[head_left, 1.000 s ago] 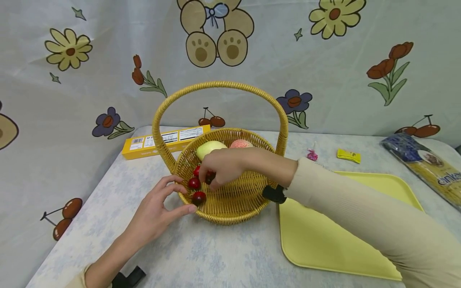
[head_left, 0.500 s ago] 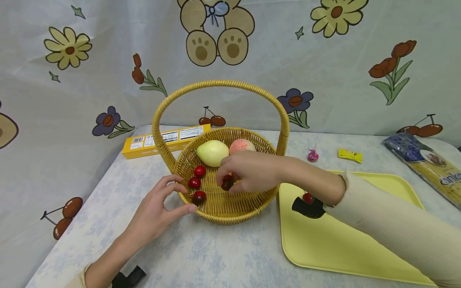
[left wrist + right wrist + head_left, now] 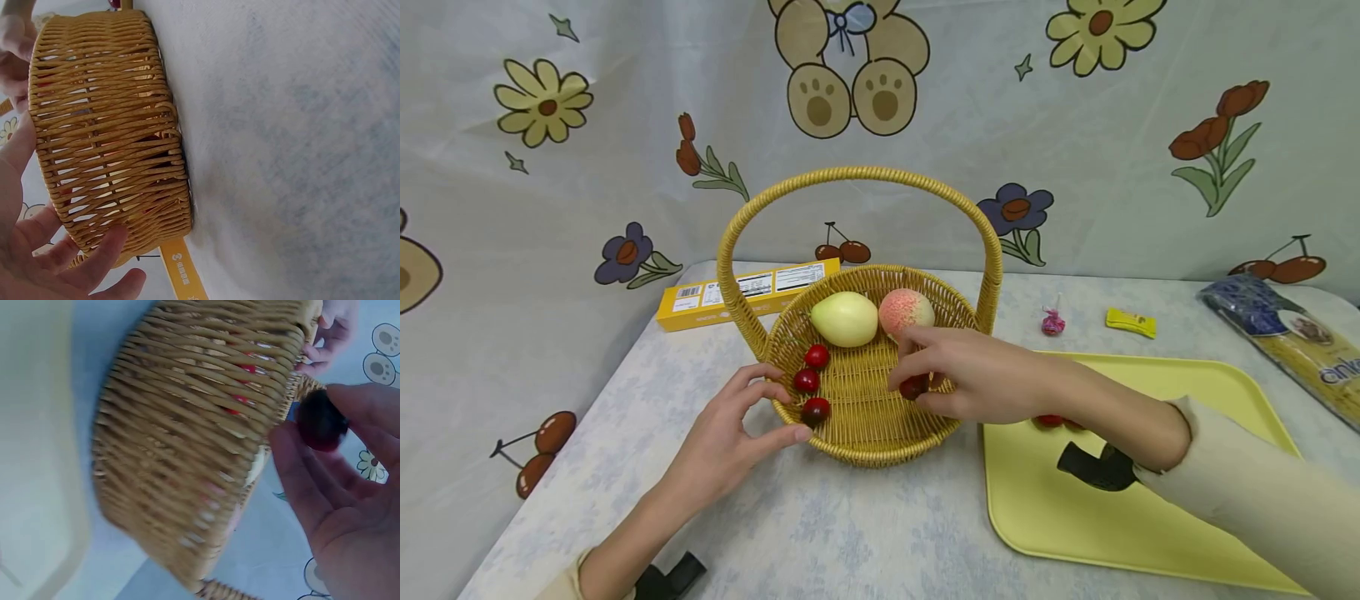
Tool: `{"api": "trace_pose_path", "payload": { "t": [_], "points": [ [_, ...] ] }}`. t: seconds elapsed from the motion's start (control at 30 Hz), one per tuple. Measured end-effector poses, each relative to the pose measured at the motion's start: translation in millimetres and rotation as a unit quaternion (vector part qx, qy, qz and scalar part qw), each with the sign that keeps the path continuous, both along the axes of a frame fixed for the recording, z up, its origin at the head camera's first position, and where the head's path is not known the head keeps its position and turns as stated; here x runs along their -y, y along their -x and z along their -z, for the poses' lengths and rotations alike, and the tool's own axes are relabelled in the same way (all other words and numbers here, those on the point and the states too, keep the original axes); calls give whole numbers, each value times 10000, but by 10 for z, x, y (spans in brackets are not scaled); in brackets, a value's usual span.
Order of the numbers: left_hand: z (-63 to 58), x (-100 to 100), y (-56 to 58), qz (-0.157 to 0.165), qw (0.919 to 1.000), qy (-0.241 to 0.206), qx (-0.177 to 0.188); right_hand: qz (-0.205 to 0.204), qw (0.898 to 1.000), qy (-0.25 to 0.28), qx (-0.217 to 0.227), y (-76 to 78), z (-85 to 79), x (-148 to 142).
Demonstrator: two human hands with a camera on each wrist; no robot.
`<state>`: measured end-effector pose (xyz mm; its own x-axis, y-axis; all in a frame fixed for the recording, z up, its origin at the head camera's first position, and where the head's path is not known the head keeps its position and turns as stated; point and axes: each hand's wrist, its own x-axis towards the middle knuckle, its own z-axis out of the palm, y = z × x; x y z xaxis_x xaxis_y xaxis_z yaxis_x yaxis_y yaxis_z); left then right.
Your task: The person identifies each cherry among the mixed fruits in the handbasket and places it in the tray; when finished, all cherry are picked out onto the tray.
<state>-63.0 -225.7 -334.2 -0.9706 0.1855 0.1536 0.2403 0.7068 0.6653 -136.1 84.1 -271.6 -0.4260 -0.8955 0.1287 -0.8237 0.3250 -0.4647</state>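
Observation:
A wicker basket [image 3: 865, 456] with a tall arched handle stands on the table. My right hand [image 3: 973, 375] pinches a dark red cherry [image 3: 914, 386] over the basket's right side; the right wrist view shows this cherry [image 3: 322, 420] between thumb and fingers, above the rim. My left hand [image 3: 722, 437] rests with spread fingers at the basket's left rim, thumb at the front. Inside the basket lie three cherries [image 3: 807, 381] along the left, a pale yellow-green fruit [image 3: 846, 319] and a pink peach [image 3: 906, 310] at the back.
A yellow tray [image 3: 1037, 517] lies to the right, with red cherries [image 3: 1049, 421] partly hidden under my right wrist. Behind the basket is an orange box [image 3: 707, 304]. A wrapped lollipop [image 3: 1053, 322], a yellow packet [image 3: 1131, 322] and a pasta bag [image 3: 1292, 333] lie toward the back right.
My right hand has lifted the dark cherry from beside the others and carried it rightward across the basket, uncovering the pale fruit, the peach and the tray cherries. My left hand stays at the rim.

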Motion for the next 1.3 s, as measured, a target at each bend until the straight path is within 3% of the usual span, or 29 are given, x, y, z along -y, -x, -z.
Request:
{"api": "trace_pose_path", "payload": {
  "t": [0.3, 0.43, 1.0, 1.3],
  "points": [
    [4, 1, 2, 19, 10000, 52, -10, 649, 9933, 848, 444, -136, 105, -331],
    [6, 5, 1, 27, 10000, 46, -50, 962, 9897, 953, 468, -189, 128, -484],
    [10, -8, 9, 55, 10000, 46, -65, 2312, 9706, 466, 482, -404, 264, -1164],
    [6, -3, 10, 59, 10000, 53, -57, 3137, 9495, -30, 73, -395, 449, -1529]
  ]
}}
